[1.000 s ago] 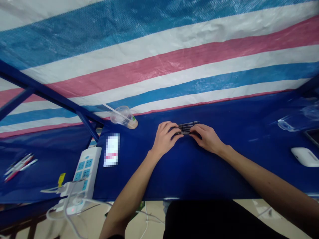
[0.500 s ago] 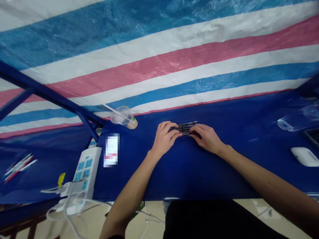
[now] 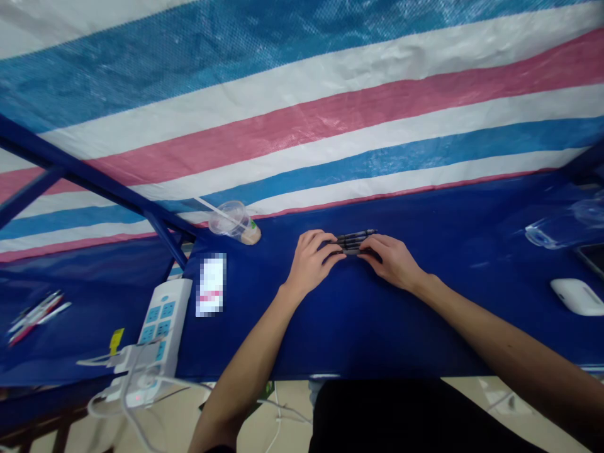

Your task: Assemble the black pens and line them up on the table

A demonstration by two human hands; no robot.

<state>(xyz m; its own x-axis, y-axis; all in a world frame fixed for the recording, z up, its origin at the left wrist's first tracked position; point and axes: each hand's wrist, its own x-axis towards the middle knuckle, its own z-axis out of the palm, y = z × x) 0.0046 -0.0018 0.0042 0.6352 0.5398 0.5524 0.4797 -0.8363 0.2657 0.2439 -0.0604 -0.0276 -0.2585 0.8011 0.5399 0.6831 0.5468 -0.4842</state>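
Observation:
Several dark pens (image 3: 353, 241) lie side by side on the blue table (image 3: 358, 314), running left to right in a tight row. The fingers of my left hand (image 3: 311, 259) close around their left ends. At the right ends, my right hand (image 3: 391, 259) grips the same row with thumb and fingers bent. Both ends of most pens are covered by my fingers; only their middles show, along with one tip at the upper right.
A plastic cup with a straw (image 3: 236, 223) leans at the back left, near a phone (image 3: 211, 285). A power strip (image 3: 165, 321) with cables and more pens (image 3: 38, 316) are further left. Rightward are a clear bottle (image 3: 561, 226) and a white case (image 3: 578, 297).
Both hands stay nearly still on the pens. The pen nearest me has shifted or turned slightly and looks a little lighter grey between my fingertips.

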